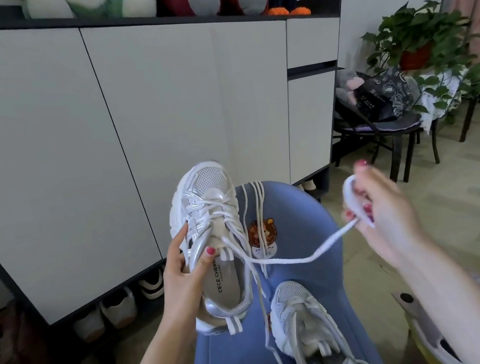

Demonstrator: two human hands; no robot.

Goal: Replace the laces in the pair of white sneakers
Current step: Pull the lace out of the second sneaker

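- The second sneaker lies nearest, at about five o'clock on the blue cushioned seat. It is laced, and loose lace ends trail off its heel at the bottom edge. I cannot tell whether those laces are old or new.
- The left hand grips the raised sneaker by its side, thumb curled onto the tongue and fingers wrapped behind the upper. The shoe sits just left of centre, toe pointing to twelve o'clock.
- A white lace runs slack from that shoe's upper eyelets toward three o'clock, into the right hand. Its fingers are clenched round a bunched loop of this lace, the end pinched between fingertips.
- The lower eyelets of the held shoe are crossed with lace, while the top looks loosened. My guess is the lace is being drawn out or threaded; which one I cannot tell.
- Spare laces lie draped over the seat at twelve o'clock, just right of the held shoe.
- Judged so, the task looks early to midway: neither shoe is clearly finished.
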